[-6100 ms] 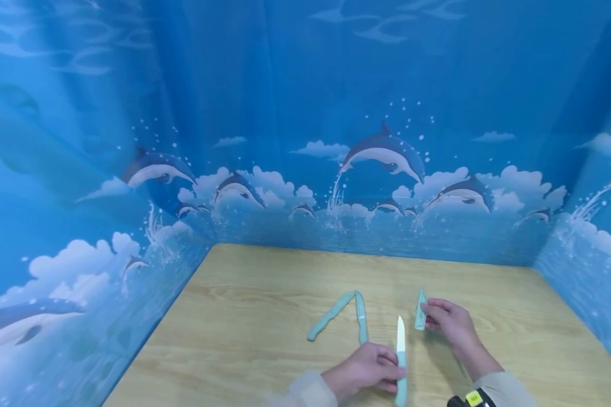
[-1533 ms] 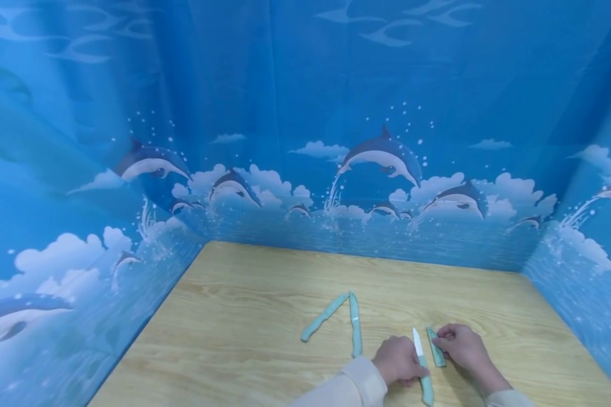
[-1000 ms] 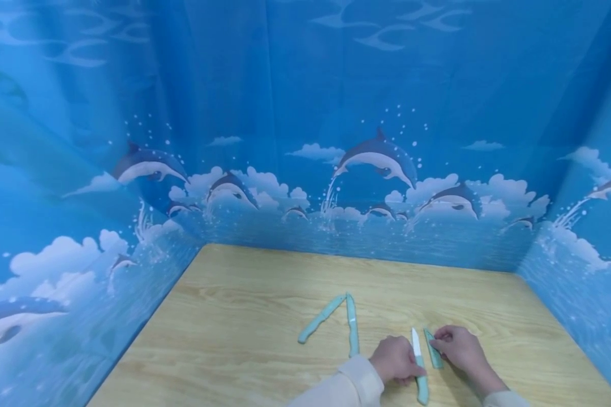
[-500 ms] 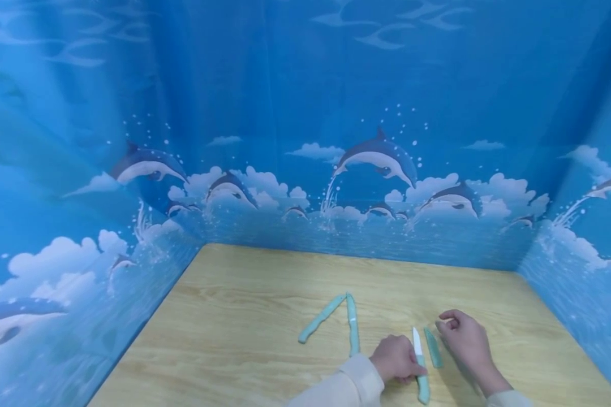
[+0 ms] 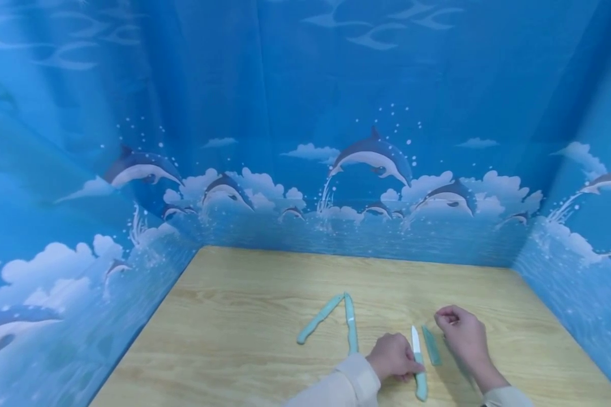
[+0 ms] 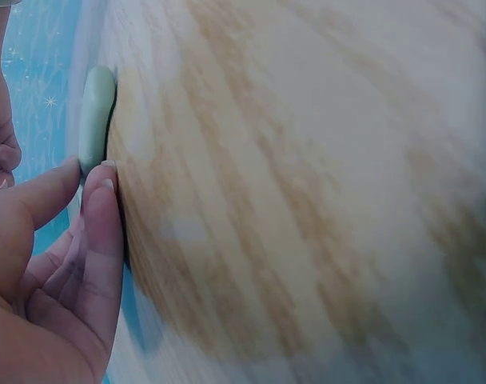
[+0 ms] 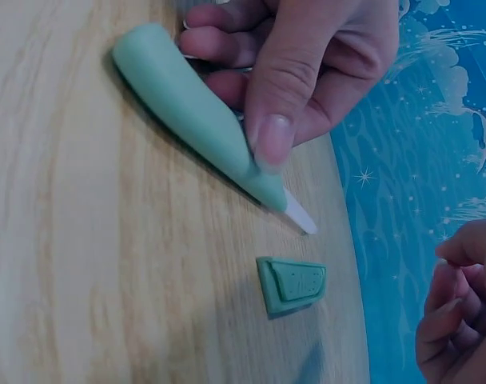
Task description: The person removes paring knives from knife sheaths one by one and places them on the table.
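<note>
I see right hand (image 5: 465, 337) now off the sheath (image 5: 430, 346), fingers loosely curled, empty. Left hand (image 5: 393, 356) pinches the bare knife (image 5: 418, 357); sheath lies unheld beside it.

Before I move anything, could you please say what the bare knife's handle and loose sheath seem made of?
The handle looks like satin plastic, being smooth, rounded and evenly green. The sheath is probably matte molded plastic, with a crisp raised panel.

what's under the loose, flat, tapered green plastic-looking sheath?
The sheath lies on the pale wood-grain tabletop, visible around it; the patch directly beneath is covered, can't be seen.
</note>
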### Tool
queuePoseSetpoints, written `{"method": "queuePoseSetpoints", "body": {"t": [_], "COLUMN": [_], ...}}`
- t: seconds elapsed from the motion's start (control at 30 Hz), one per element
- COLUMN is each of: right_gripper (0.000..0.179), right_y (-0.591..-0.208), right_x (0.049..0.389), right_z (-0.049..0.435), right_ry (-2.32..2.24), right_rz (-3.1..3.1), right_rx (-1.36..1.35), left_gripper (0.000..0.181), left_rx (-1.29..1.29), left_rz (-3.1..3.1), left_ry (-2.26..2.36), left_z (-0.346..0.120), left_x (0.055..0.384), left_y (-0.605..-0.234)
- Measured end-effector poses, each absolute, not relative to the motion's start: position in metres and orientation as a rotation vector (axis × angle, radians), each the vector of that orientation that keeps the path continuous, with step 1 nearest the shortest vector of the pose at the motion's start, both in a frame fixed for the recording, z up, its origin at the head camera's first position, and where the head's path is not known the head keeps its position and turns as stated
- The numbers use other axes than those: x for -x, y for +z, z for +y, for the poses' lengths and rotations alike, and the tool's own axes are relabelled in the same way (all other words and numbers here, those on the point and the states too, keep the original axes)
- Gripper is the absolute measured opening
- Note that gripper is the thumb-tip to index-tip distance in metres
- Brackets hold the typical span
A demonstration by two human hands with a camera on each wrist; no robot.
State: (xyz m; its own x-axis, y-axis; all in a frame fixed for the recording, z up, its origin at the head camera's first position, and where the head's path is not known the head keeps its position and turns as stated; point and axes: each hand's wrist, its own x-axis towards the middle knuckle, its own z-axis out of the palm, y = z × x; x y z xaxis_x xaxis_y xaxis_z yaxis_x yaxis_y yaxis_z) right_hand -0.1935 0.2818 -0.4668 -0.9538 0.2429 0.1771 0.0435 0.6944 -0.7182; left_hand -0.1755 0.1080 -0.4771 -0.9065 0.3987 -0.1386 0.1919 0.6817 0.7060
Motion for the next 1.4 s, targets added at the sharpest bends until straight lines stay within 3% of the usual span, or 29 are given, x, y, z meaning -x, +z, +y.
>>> {"method": "queuePoseSetpoints", "body": {"t": [0.37, 1.4], "right_gripper": [0.017, 0.023], "right_y": [-0.465, -0.456], "right_x": [0.195, 0.207], "right_z": [0.279, 0.250], "right_ry": [1.152, 1.247], "right_rz": [-2.651, -2.665], "right_rx": [0.234, 0.145], "left_gripper": [0.024, 0.033], "left_rx": [-0.397, -0.483], "left_rz": [2.580, 2.742], "left_ry": [1.170, 1.197], "left_z": [0.101, 0.061], "left_x": [0.174, 0.191], "left_y": [-0.477, -0.460]}}
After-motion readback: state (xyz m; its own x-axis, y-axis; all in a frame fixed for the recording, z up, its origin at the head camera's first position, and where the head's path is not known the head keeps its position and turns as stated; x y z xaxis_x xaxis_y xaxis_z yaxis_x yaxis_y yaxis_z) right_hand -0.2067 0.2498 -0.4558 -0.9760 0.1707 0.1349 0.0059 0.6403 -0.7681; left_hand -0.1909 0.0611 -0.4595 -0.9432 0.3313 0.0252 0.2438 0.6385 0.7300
